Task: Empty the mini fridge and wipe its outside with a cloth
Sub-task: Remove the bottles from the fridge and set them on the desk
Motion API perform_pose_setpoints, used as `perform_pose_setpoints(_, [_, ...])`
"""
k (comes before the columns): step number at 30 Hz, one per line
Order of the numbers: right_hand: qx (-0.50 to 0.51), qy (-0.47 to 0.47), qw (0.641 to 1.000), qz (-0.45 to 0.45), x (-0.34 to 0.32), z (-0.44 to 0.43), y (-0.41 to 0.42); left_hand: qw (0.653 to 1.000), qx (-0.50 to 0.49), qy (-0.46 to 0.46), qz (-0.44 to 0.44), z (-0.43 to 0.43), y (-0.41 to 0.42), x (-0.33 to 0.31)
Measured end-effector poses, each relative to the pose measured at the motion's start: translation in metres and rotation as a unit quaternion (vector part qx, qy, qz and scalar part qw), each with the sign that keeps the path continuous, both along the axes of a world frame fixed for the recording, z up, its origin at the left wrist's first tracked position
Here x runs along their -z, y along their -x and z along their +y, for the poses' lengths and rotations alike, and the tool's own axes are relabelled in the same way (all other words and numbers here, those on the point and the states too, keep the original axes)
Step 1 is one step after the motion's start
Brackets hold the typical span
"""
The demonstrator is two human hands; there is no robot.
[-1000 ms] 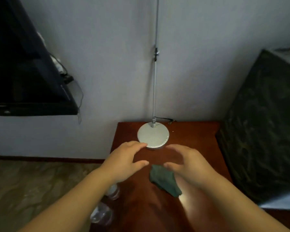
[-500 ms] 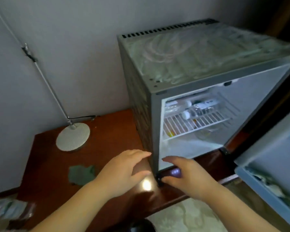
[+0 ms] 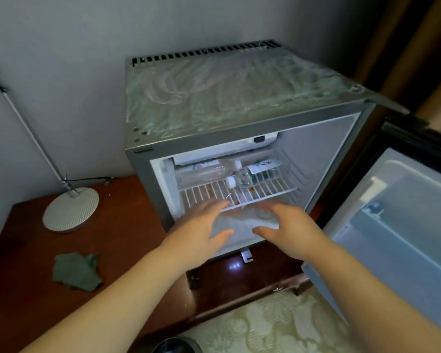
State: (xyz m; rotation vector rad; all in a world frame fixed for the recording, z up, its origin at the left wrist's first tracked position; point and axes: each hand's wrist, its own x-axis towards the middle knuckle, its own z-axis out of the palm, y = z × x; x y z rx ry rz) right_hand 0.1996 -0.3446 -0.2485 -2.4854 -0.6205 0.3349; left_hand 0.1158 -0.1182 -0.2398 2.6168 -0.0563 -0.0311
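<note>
In the head view, the mini fridge (image 3: 227, 98) stood on the wooden top (image 3: 127, 225) with its door (image 3: 392, 225) swung wide toward 3 o'clock, so the cavity faced the person. Both hands hung in front of the opening, just below the front edge of the wire shelf (image 3: 265, 193). The left hand (image 3: 201, 230) and the right hand (image 3: 288, 228) were each spread, fingers loosely extended and thumbs turned toward one another, and neither had hold of anything. What remained to be taken out lay at 12 o'clock from them, on that shelf. A clear bottle (image 3: 204, 171) lay on its side at the back, its long axis running 9 to 3 with the cap toward 3. A green-labelled bottle (image 3: 262, 165) carried the same line on toward 3 o'clock. In front of these a small bottle (image 3: 242, 178) lay slantwise, its white cap pointing toward 8 o'clock. That put it nearer the left hand's fingertips (image 3: 222, 203), while the right hand sat nearer the green-labelled bottle. Judging by this, the reach called for going up over the shelf's lip, then closing across the bottles' short axis rather than along their length. Whatever lay on the fridge floor behind the hands was too blurred to name. The cloth (image 3: 77, 270) lay crumpled on the wooden top at 8 o'clock from the left hand, well apart from it and near the lamp base (image 3: 70, 210), so wiping looked some way off.
</note>
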Motion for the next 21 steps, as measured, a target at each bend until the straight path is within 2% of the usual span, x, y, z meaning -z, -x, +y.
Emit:
perform_pose_setpoints(3, [-0.008,0.034,0.999,-0.008,-0.007,0.002,-0.017,0.997,-0.072,-0.003,0.007,-0.008,-0.038,0.004])
perform_pose_setpoints(7, [-0.012,0.097,0.995,-0.017,-0.008,0.006,-0.031,0.99,-0.132,0.049,0.005,-0.018,-0.084,0.021])
perform_pose_setpoints(10, [0.001,0.109,0.994,-0.004,-0.001,0.002,-0.035,0.99,-0.137,0.029,0.021,-0.021,-0.106,0.037])
perform_pose_setpoints(13, [0.003,0.116,0.993,0.008,0.002,-0.003,-0.038,0.988,-0.154,-0.006,0.0,-0.024,-0.118,0.047])
perform_pose_setpoints(16, [0.001,0.131,0.991,0.01,0.001,-0.008,-0.038,0.985,-0.172,0.011,-0.008,-0.03,-0.116,0.045])
perform_pose_setpoints(21, [-0.001,0.133,0.991,-0.006,-0.005,-0.014,-0.031,0.99,-0.127,0.037,-0.038,-0.042,-0.077,0.028])
